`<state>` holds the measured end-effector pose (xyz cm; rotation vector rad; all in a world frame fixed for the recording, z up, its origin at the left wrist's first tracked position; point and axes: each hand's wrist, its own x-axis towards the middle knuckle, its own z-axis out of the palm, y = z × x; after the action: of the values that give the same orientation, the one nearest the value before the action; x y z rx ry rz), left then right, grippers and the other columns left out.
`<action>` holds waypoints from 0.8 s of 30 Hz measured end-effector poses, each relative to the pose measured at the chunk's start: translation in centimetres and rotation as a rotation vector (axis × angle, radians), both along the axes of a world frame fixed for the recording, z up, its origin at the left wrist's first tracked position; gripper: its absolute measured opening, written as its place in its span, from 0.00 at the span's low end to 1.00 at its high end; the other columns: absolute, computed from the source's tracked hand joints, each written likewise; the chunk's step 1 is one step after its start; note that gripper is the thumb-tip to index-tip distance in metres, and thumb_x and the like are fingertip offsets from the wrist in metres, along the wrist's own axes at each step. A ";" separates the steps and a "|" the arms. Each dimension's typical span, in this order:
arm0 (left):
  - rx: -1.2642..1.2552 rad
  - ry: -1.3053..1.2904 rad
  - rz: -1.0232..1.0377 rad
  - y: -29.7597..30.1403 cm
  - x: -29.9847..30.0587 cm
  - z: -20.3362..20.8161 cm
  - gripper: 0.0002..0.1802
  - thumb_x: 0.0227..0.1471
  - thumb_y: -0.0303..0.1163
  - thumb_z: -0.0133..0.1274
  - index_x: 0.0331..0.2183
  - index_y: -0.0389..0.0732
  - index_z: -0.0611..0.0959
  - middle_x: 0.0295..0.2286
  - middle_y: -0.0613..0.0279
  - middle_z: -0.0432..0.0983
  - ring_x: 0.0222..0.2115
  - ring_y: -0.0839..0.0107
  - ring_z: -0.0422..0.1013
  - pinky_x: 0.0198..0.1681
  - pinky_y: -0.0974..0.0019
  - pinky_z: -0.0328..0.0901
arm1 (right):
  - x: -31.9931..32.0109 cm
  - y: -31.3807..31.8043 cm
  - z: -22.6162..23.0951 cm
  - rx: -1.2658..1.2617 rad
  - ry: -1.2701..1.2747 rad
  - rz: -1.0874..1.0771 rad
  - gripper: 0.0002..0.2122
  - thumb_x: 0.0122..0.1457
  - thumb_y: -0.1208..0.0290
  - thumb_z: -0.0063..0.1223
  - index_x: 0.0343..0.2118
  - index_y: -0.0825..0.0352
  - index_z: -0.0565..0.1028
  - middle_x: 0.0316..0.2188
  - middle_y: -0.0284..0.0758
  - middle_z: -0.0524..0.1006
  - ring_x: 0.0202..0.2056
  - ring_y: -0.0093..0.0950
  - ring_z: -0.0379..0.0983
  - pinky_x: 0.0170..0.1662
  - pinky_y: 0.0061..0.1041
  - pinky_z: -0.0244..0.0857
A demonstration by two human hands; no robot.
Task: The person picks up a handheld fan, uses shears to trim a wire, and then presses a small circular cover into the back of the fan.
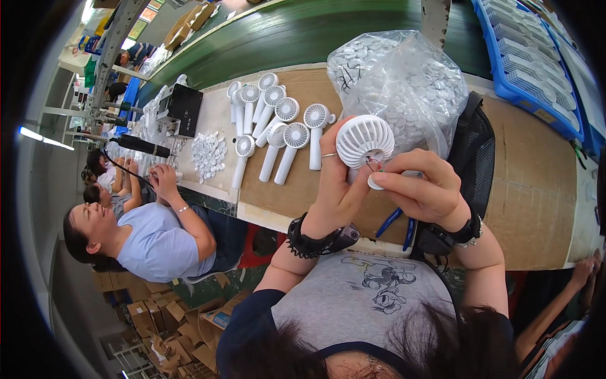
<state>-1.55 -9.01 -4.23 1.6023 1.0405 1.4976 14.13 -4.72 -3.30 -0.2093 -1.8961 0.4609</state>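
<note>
My left hand (334,180) is wrapped round a white handheld fan (365,136), its round slatted head facing up and thin coloured wires coming out of an opening on the near side. Between thumb and fingers, my right hand (429,183) pinches a small white round cap (375,182) right by those wires. My fingers cover part of the cap, and the fan's handle is hidden. Just beyond my hands rests a clear plastic bag (404,82) full of small white round pieces. Blue-handled pliers (398,226) lie on the table below my right hand.
Several white handheld fans (278,120) lie left of my hands, beside a pile of small white pieces (208,155) and a black box (180,110). A blue crate (536,69) holds white parts at far right. A black mesh bag (476,158) sits right. A co-worker (158,237) sits left.
</note>
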 end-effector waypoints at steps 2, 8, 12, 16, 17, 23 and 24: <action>0.014 0.019 -0.001 0.0 0.1 0.1 0.29 0.48 0.20 0.44 0.52 0.33 0.53 0.44 0.55 0.59 0.45 0.71 0.60 0.49 0.68 0.55 | -0.2 -0.1 -0.2 0.001 0.040 -0.022 0.14 0.39 0.82 0.56 0.33 0.68 0.76 0.30 0.37 0.72 0.26 0.28 0.71 0.27 0.21 0.67; 0.013 0.033 -0.008 0.1 0.1 -0.1 0.28 0.48 0.20 0.44 0.51 0.33 0.54 0.43 0.55 0.59 0.44 0.71 0.60 0.48 0.68 0.56 | -0.4 -0.2 -0.5 0.002 0.095 -0.020 0.15 0.40 0.85 0.58 0.33 0.68 0.73 0.30 0.38 0.72 0.24 0.27 0.70 0.26 0.19 0.64; 0.009 0.064 -0.024 0.2 0.1 0.2 0.28 0.48 0.20 0.43 0.51 0.34 0.54 0.43 0.55 0.59 0.44 0.70 0.60 0.47 0.68 0.56 | -0.5 -0.1 -0.4 -0.004 0.107 -0.021 0.13 0.39 0.82 0.58 0.32 0.68 0.75 0.29 0.37 0.73 0.25 0.29 0.71 0.25 0.22 0.66; -0.020 0.057 -0.046 0.1 0.2 0.0 0.27 0.49 0.19 0.40 0.51 0.34 0.53 0.43 0.54 0.59 0.43 0.70 0.61 0.47 0.68 0.56 | -0.6 0.1 -0.4 -0.001 0.150 -0.035 0.13 0.40 0.83 0.58 0.32 0.68 0.75 0.29 0.37 0.73 0.24 0.28 0.71 0.25 0.21 0.66; -0.019 0.057 -0.047 0.1 0.3 0.1 0.27 0.49 0.19 0.40 0.51 0.34 0.53 0.43 0.54 0.59 0.43 0.70 0.61 0.47 0.68 0.56 | -0.5 0.1 -0.4 -0.016 0.152 -0.034 0.12 0.40 0.83 0.58 0.32 0.68 0.75 0.29 0.37 0.73 0.24 0.28 0.71 0.25 0.21 0.66; -0.028 0.051 -0.054 0.1 0.2 0.1 0.27 0.50 0.19 0.38 0.52 0.35 0.52 0.42 0.55 0.60 0.41 0.72 0.61 0.45 0.69 0.58 | -0.6 0.1 -0.4 -0.034 0.172 -0.044 0.12 0.40 0.83 0.58 0.31 0.68 0.75 0.29 0.37 0.73 0.23 0.27 0.70 0.24 0.20 0.64; -0.011 0.065 -0.051 0.1 0.2 0.0 0.27 0.50 0.19 0.37 0.52 0.35 0.52 0.42 0.55 0.60 0.39 0.73 0.62 0.43 0.70 0.59 | -0.6 0.2 -0.4 -0.034 0.172 -0.044 0.12 0.40 0.83 0.58 0.31 0.68 0.75 0.29 0.37 0.73 0.23 0.27 0.70 0.24 0.20 0.64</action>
<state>-1.35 -8.87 -4.20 1.6675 1.0345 1.4119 13.52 -4.56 -3.75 -0.2260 -1.7131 0.4667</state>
